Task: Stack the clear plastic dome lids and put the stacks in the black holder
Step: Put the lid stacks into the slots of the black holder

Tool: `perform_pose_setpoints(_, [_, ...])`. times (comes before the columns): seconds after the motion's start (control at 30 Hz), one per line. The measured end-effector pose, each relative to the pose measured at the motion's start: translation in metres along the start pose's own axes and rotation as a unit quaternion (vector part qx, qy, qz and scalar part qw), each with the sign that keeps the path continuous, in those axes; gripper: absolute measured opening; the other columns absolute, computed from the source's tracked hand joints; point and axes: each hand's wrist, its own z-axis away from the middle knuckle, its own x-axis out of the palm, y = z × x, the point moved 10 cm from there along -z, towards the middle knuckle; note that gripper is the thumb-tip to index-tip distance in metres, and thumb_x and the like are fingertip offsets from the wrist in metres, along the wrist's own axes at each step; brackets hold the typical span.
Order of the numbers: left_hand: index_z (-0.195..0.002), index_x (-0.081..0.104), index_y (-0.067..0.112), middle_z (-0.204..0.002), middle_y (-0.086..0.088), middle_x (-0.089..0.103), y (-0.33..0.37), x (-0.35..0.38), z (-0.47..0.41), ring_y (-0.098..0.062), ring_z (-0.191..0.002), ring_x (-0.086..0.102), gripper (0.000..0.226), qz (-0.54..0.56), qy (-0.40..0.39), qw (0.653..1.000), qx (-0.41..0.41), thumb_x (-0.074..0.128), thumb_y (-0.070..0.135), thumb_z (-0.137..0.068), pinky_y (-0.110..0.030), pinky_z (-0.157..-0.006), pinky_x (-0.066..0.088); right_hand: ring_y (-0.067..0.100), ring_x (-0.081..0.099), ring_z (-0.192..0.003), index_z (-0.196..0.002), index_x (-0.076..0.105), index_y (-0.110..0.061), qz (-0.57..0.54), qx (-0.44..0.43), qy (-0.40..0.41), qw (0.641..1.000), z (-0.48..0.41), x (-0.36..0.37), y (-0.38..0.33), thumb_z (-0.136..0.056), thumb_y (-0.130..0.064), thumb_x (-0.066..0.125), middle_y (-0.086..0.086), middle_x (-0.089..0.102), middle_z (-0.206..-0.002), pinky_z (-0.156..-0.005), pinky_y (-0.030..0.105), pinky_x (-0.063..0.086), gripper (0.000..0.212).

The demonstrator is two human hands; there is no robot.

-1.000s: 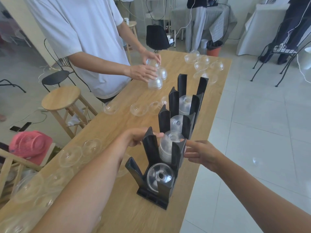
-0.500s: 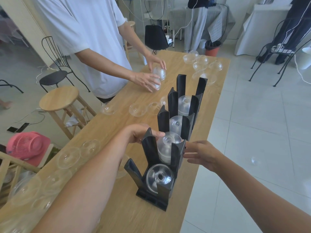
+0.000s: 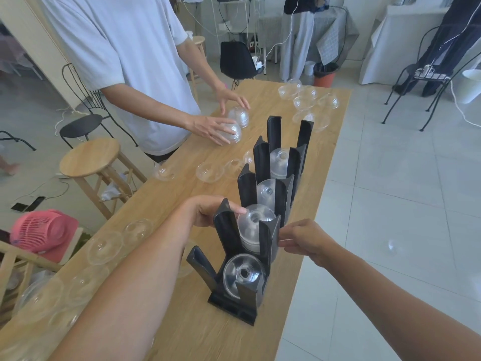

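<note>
The black holder (image 3: 229, 238) stands lengthwise on the wooden table (image 3: 182, 329), with several upright slots. Clear dome lid stacks fill the slots: one in the nearest slot (image 3: 244, 276), one in the second (image 3: 253, 227), others behind (image 3: 266, 192). My left hand (image 3: 208, 212) grips the second slot's left wall, thumb over its top and touching that stack. My right hand (image 3: 304, 239) rests its fingertips against the same slot's right wall and holds nothing. Loose lids lie at the far end (image 3: 304, 99), mid-table (image 3: 208, 171) and near left (image 3: 104, 246).
Another person in a white shirt stands at the table's left with both hands on two lid stacks (image 3: 234, 126). A wooden stool (image 3: 88, 157), a pink fan (image 3: 41, 230) and black chairs are to the left. The table's right edge runs close beside the holder, tiled floor beyond.
The lid stack in the second slot has sunk a little lower between the walls. My hands stay on either side. The other person set their lid stacks down on the table.
</note>
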Motion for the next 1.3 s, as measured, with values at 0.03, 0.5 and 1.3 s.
perform_pose_setpoints(0.03, [-0.132, 0.059, 0.003, -0.130, -0.017, 0.063, 0.000, -0.001, 0.001, -0.029, -0.118, 0.060, 0.054, 0.003, 0.004, 1.000, 0.000, 0.067, 0.033, -0.088, -0.046, -0.111, 0.039, 0.019, 0.074, -0.088, -0.099, 0.074, -0.003, -0.006, 0.003, -0.005, 1.000, 0.001, 0.001, 0.000, -0.088, -0.020, 0.070, 0.011, 0.075, -0.101, -0.064, 0.023, 0.058, 0.021])
perform_pose_setpoints(0.5, [-0.126, 0.061, 0.000, -0.134, -0.020, 0.059, 0.002, -0.014, 0.014, -0.030, -0.118, 0.057, 0.049, 0.017, 0.073, 0.997, 0.019, 0.060, 0.037, -0.094, -0.047, -0.114, 0.034, 0.018, 0.065, -0.097, -0.116, 0.061, -0.013, 0.011, 0.003, 0.014, 1.000, 0.022, -0.009, -0.017, -0.085, -0.052, 0.070, 0.000, 0.065, -0.112, -0.070, 0.032, 0.055, 0.051])
perform_pose_setpoints(1.3, [-0.108, 0.073, 0.008, -0.136, -0.006, 0.058, 0.033, -0.005, 0.060, -0.026, -0.134, 0.044, 0.057, -0.064, 0.221, 0.973, 0.007, 0.050, 0.058, -0.094, -0.049, -0.115, 0.030, 0.024, 0.069, -0.073, -0.083, 0.069, -0.002, 0.120, -0.043, 0.055, 0.990, 0.007, -0.004, -0.024, -0.085, -0.062, 0.062, 0.010, 0.069, -0.075, -0.078, 0.041, 0.062, 0.060])
